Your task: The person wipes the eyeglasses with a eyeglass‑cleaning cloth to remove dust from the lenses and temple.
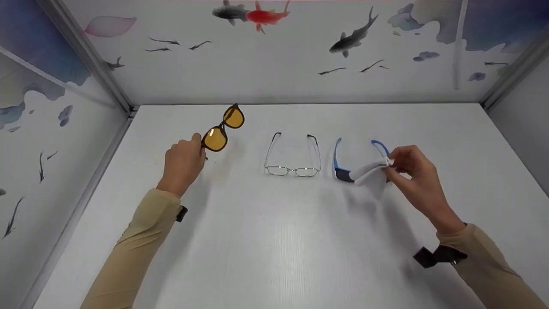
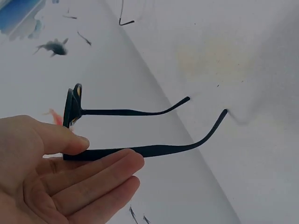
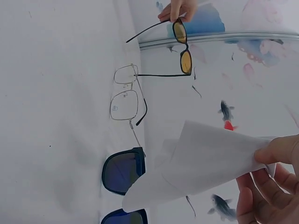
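My left hand (image 1: 182, 167) pinches the black-framed glasses with yellow lenses (image 1: 215, 138) at one temple, near the hinge. Both temples of this pair stand unfolded in the left wrist view, the gripped temple (image 2: 163, 150) lying along the fingers. At the right, my right hand (image 1: 420, 184) pinches a white cloth (image 3: 210, 158) by one corner between thumb and fingers. The cloth hangs in front of the blue sunglasses (image 1: 344, 175) with dark lenses and hides part of them. Between the hands, thin silver-framed glasses (image 1: 278, 171) lie on the table with temples unfolded.
The white table (image 1: 274, 240) is bounded by a printed back panel (image 1: 283, 81) with fish drawings. A similar side panel (image 1: 64, 141) stands on the left, and another plain-looking side panel (image 1: 521, 86) on the right. A small black device (image 1: 441, 255) sits on the right wrist.
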`<action>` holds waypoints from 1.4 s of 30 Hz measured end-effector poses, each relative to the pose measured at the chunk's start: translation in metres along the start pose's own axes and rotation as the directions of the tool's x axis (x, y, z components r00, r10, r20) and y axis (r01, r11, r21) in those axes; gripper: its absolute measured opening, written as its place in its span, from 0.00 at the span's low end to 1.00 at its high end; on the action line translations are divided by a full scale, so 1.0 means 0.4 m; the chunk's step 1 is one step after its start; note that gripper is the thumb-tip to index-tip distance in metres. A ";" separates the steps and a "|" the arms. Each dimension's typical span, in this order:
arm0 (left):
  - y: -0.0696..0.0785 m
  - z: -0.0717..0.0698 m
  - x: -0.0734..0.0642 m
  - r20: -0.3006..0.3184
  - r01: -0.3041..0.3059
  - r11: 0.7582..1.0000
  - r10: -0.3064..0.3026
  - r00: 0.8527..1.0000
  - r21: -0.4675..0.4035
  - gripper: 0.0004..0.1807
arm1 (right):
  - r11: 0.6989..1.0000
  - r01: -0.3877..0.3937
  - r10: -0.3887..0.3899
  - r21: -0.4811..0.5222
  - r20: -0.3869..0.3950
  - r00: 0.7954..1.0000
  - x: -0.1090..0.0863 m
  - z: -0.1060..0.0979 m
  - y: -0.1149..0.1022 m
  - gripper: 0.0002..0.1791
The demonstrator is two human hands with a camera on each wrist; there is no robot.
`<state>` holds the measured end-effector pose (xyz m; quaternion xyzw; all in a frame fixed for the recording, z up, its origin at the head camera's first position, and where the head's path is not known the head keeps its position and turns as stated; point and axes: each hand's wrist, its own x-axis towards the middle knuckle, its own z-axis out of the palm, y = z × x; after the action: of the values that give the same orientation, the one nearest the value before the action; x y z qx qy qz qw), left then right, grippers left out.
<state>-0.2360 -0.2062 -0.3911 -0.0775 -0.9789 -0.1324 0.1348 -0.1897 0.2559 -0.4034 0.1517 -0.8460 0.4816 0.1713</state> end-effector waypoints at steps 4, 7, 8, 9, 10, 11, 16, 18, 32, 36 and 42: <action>0.012 0.004 -0.005 0.051 -0.062 0.997 0.059 0.997 0.054 0.11 | 1.000 -0.008 0.008 0.014 -0.004 1.000 -0.005 -0.003 0.002 0.16; 0.013 0.012 -0.005 0.135 -0.089 0.992 0.077 0.988 0.089 0.11 | 1.000 -0.014 0.014 0.021 -0.002 1.000 -0.009 -0.003 0.002 0.16; 0.011 0.017 -0.005 0.164 -0.097 0.990 0.080 0.983 0.103 0.11 | 1.000 -0.017 0.017 0.024 0.000 1.000 -0.010 -0.001 0.001 0.16; 0.009 0.021 -0.006 0.190 -0.107 0.987 0.084 0.978 0.116 0.10 | 1.000 -0.017 0.017 0.019 0.002 1.000 -0.011 0.000 -0.001 0.16; 0.005 0.026 -0.007 0.212 -0.115 0.985 0.087 0.973 0.127 0.10 | 1.000 -0.017 0.017 0.012 0.003 1.000 -0.012 0.002 -0.005 0.16; 0.001 0.031 -0.008 0.231 -0.127 0.982 0.092 0.969 0.142 0.10 | 1.000 -0.016 0.016 0.008 0.004 1.000 -0.013 0.003 -0.011 0.15; -0.021 0.054 -0.015 0.294 -0.179 0.964 0.116 0.949 0.198 0.10 | 1.000 -0.006 0.006 0.004 0.007 1.000 -0.019 0.009 -0.060 0.14; -0.028 0.061 -0.019 0.316 -0.188 0.962 0.118 0.941 0.200 0.10 | 1.000 -0.005 0.005 0.000 0.008 1.000 -0.021 0.011 -0.071 0.14; -0.034 0.071 -0.033 0.373 -0.181 0.952 0.079 0.924 0.247 0.18 | 0.999 -0.020 0.020 0.027 0.010 1.000 -0.028 0.022 -0.038 0.15; -0.016 0.064 -0.035 0.319 -0.171 0.941 0.074 0.945 0.291 0.18 | 0.997 -0.033 0.033 0.072 0.011 0.999 -0.029 0.026 0.014 0.15; 0.027 0.067 -0.020 0.261 -0.238 0.926 0.162 0.952 0.294 0.22 | 0.995 -0.035 0.035 0.092 0.010 0.999 -0.030 0.032 0.028 0.16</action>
<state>-0.2328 -0.1893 -0.4156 -0.1696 -0.9831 0.0537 0.0433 -0.1857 0.2515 -0.4232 0.1466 -0.8261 0.5225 0.1521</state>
